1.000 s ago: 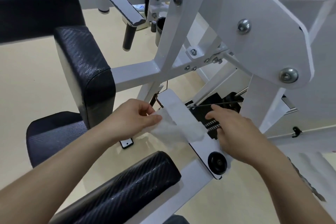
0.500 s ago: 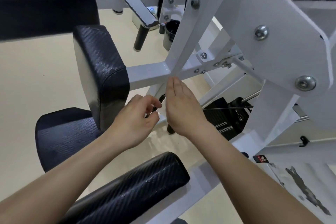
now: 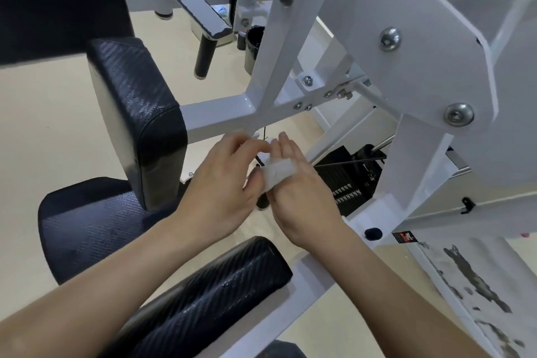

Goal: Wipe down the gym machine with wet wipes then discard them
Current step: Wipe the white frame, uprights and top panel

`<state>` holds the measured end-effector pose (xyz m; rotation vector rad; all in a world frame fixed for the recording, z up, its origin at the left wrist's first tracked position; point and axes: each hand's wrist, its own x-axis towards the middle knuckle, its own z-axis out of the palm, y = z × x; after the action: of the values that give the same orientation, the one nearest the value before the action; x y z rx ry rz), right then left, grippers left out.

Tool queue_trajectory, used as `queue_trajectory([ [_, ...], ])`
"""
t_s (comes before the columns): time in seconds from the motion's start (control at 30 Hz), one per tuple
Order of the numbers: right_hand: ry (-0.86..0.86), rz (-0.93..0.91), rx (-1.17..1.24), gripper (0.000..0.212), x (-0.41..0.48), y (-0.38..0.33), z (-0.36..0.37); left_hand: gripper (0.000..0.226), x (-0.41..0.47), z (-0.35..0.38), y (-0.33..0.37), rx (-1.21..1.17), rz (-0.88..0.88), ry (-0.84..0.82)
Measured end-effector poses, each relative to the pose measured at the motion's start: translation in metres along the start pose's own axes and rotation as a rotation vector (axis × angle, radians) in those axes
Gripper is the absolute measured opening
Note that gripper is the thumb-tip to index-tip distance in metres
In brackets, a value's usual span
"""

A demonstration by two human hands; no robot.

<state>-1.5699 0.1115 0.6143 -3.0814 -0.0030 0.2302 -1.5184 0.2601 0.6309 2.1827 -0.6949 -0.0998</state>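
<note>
Wet wipe point(image 3: 277, 174): folded into a small white pad, held in mid-air between both hands, just below the white crossbar point(image 3: 215, 116) of the gym machine point(image 3: 412, 46) and not touching any part of it. The left hand point(image 3: 220, 183) has its fingers curled, and its thumb presses against the near end of the pad, so it pinches the wipe. The right hand point(image 3: 293, 192) is flat, fingers straight and pointing up towards the crossbar; the pad lies across it near the base of the fingers and is carried rather than clasped. Judgement: the pad is being folded or seated on the flat hand, presumably so that a broad face can be pressed along the tubing. Both hands work close to the joint where the crossbar meets the slanted upright, which suggests that joint is the next surface due. The black back pad point(image 3: 139, 113) stands to the left of the hands, the seat point(image 3: 87, 221) below it, and the roller pad point(image 3: 209, 296) nearest the camera; the weight stack point(image 3: 348, 183) sits behind the right hand. No bin is identifiable, so discarding appears some way off.
</note>
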Motion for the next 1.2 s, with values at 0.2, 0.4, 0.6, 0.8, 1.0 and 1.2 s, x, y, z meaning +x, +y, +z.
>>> queue_trajectory([
  [0.2,0.042,0.009,-0.03,0.061,-0.105,0.023,-0.025,0.02,-0.011,0.013,0.017,-0.006,0.321,-0.261],
  [0.4,-0.084,0.066,0.011,0.071,-0.121,0.026,-0.008,0.015,-0.001,0.025,0.023,0.166,0.305,-0.309],
  [0.6,0.006,0.111,0.289,0.072,-0.073,0.018,-0.007,0.031,0.001,0.014,0.047,0.104,0.118,-0.304],
  [0.8,0.075,0.275,0.559,0.063,-0.16,0.039,-0.006,0.052,-0.027,0.029,0.079,0.085,0.415,-0.747],
  [1.0,0.444,0.57,0.707,0.041,-0.179,0.061,-0.019,0.012,-0.019,0.047,0.105,-0.1,0.279,-0.628],
  [1.2,0.357,0.781,1.144,0.02,-0.133,0.076,-0.043,0.016,-0.002,0.059,0.125,-0.413,-0.023,-0.687],
])
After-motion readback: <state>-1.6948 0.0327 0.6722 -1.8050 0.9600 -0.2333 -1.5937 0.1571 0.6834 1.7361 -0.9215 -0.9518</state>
